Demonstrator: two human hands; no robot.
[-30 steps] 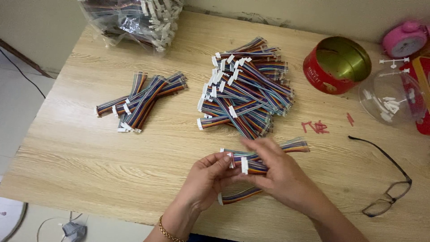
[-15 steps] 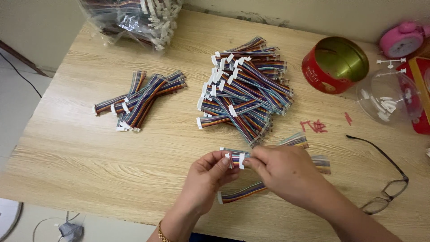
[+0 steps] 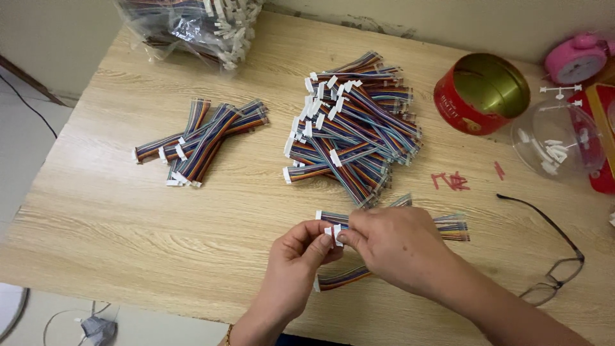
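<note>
Your left hand (image 3: 301, 256) pinches the small white plastic connector (image 3: 333, 232) at the end of a short rainbow-coloured ribbon cable (image 3: 448, 227), fingers closed narrow on it. Your right hand (image 3: 397, 247) pinches the same connector from the other side, thumb and forefinger tight, fingertips of both hands touching at the plug. The cable runs under your right hand and its far end sticks out just past your right knuckles, lying on the light wood-grain bench (image 3: 128, 230).

A second rainbow ribbon cable (image 3: 343, 279) lies on the bench under your hands, its end poking out below your left thumb. Another short one (image 3: 333, 216) sits just above your fingertips.

Just beyond your hands: a big loose heap of rainbow ribbon cables with white connectors (image 3: 352, 128). Well out from your left hand: a smaller stack of the same cables (image 3: 202, 141). Far beyond that, a clear plastic bag of more cables (image 3: 192, 25) at the bench edge.

Beyond your right hand: an open red round tin with gold inside (image 3: 480, 93), a clear plastic dome lid holding small white parts (image 3: 557, 138), a pink alarm clock (image 3: 576, 57). Small red plastic bits (image 3: 451, 181) lie between the tin and your right hand. Dark-framed eyeglasses (image 3: 551, 256) lie near your right forearm.
</note>
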